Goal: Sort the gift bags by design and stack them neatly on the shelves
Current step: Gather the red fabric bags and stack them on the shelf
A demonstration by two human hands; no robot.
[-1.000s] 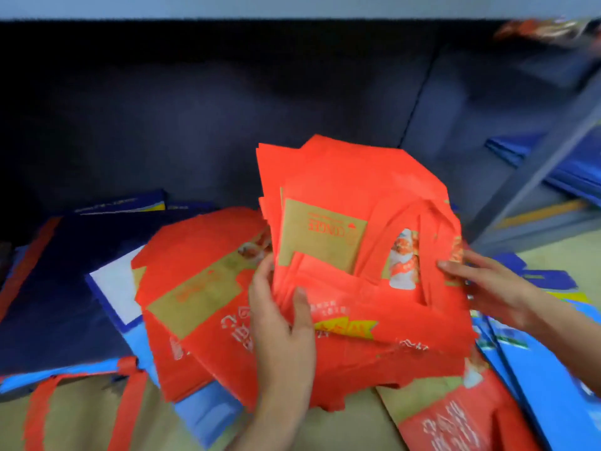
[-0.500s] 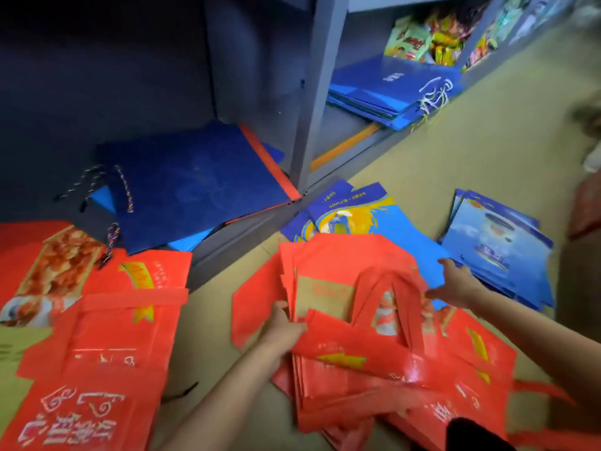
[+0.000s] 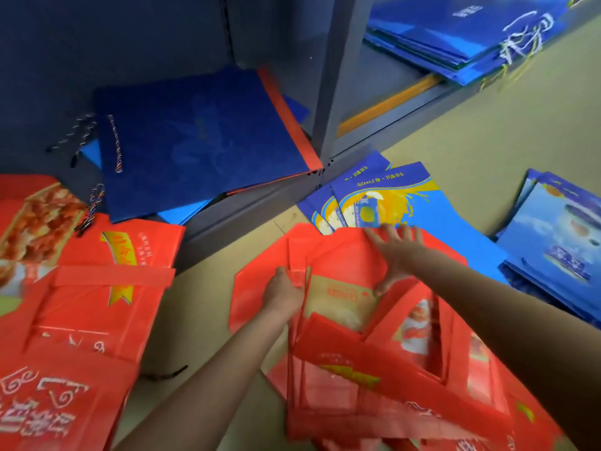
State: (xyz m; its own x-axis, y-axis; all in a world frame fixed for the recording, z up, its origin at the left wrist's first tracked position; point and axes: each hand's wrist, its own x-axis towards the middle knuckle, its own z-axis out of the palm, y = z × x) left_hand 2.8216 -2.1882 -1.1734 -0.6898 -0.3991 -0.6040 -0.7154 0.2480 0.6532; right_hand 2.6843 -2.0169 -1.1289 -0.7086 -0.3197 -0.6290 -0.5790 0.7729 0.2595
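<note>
A stack of red gift bags [image 3: 374, 362] with tan panels and red handles lies on the floor in front of me. My left hand [image 3: 283, 292] grips the stack's left edge. My right hand [image 3: 395, 247] lies on the far top edge with fingers spread and the thumb hooked over the tan panel. More red bags [image 3: 87, 304] lie spread at the left. A dark blue bag [image 3: 201, 141] with an orange edge and cord handles rests on the bottom shelf.
A grey shelf upright [image 3: 338, 76] stands between two bays; blue bags [image 3: 465, 30] are stacked in the right bay. Blue and yellow bags [image 3: 383, 200] and light blue bags [image 3: 559, 229] lie on the tan floor [image 3: 487, 125] beyond my hands.
The red stack has come down from upright at the shelf to the floor on the right. My right hand has moved from the stack's side to its far top edge.
</note>
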